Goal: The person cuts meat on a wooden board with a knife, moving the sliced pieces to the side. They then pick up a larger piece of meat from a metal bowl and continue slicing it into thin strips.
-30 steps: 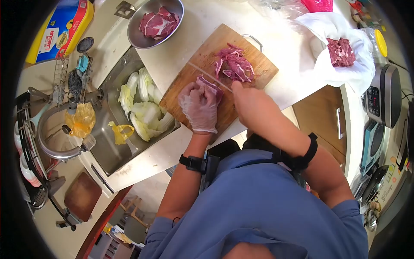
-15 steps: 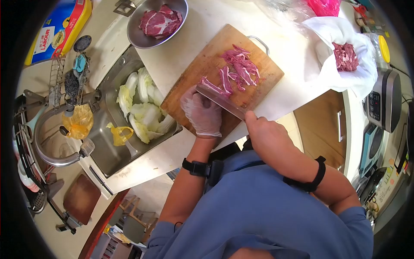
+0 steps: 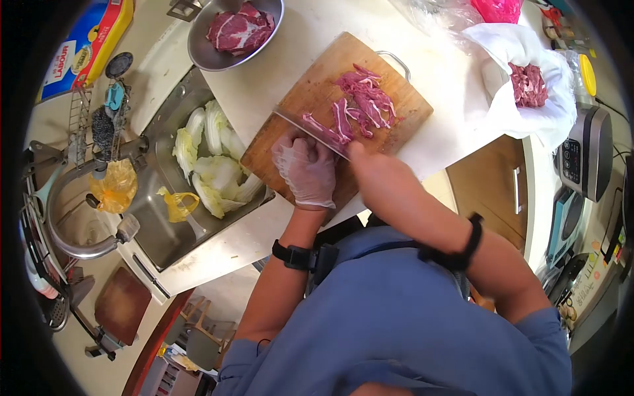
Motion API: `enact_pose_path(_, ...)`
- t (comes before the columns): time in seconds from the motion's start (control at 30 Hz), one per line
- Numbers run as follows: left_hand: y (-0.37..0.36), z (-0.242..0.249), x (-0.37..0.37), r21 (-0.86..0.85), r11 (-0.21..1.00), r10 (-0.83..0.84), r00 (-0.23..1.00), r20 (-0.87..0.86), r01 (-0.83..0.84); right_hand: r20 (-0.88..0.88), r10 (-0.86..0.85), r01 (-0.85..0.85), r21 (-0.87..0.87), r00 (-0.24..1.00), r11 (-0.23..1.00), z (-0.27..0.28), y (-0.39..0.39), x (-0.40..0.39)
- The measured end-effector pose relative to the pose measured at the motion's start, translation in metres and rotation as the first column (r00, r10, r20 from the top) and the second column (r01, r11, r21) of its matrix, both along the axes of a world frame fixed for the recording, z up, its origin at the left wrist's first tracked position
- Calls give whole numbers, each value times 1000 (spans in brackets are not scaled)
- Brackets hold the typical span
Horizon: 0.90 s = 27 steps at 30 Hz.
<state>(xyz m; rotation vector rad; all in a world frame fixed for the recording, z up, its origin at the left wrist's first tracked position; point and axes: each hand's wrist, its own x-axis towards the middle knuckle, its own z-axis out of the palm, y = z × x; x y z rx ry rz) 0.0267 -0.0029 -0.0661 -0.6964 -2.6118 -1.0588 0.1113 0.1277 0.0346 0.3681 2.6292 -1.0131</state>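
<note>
My left hand (image 3: 305,170), in a clear plastic glove, rests on the lower left part of the wooden cutting board (image 3: 406,99) with its fingers curled. What lies under those fingers is mostly hidden. My bare right hand (image 3: 378,173) is wrapped round the handle of a knife (image 3: 307,131), whose blade lies just beyond the left fingertips and points up to the left. Sliced red meat (image 3: 366,96) with white fat lies on the board beyond the blade, with some strips beside it.
A metal bowl (image 3: 278,30) holding a meat piece (image 3: 241,30) stands beyond the board. Cabbage (image 3: 218,168) lies in the sink (image 3: 158,237) at left. At right, a white bag (image 3: 555,122) holds cut meat (image 3: 528,86), near a cooker (image 3: 599,155).
The knife and my right hand have moved left along the board, and the blade now reaches past my left fingertips. My left hand stays about where it was on the board.
</note>
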Motion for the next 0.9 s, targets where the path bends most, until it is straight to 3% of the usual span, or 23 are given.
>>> enact_pose_path(0.13,-1,4,-3,-4,999,-46,999,-27,46,-94,2,-5,-35,996,999,-6,-2,-16)
enact_pose_path(0.2,2,2,-2,1,999,-34,999,-35,34,20,-15,15,6,1000,1000,7,5,13)
enact_pose_path(0.33,2,2,-2,-1,1000,-7,1000,-29,7,61,-49,49,4,997,999,-5,2,8)
enact_pose_path(0.4,-3,1,-6,10,1000,-18,1000,-12,18,-193,-33,24,-48,981,999,-23,-7,-34)
enact_pose_path(0.57,0,4,-6,-2,999,-52,996,-66,52,-74,-69,66,-47,995,997,-11,1,4)
enact_pose_path(0.63,2,3,-4,3,1000,-25,996,-80,25,124,-31,32,-8,992,999,-1,6,13)
enact_pose_path(0.67,-1,2,-3,-3,1000,-26,997,-76,26,128,-31,33,-13,991,999,-6,3,3)
enact_pose_path(0.73,-3,0,-5,-34,999,-37,999,-27,36,-130,4,-9,-40,991,999,-22,-3,-34)
enact_pose_path(0.77,-9,0,-5,-132,990,-46,998,40,50,-121,-16,12,-32,992,999,-24,-7,-39)
enact_pose_path(0.9,-3,6,-7,-38,995,-91,991,-94,87,-101,-26,25,-13,995,1000,-25,7,-15)
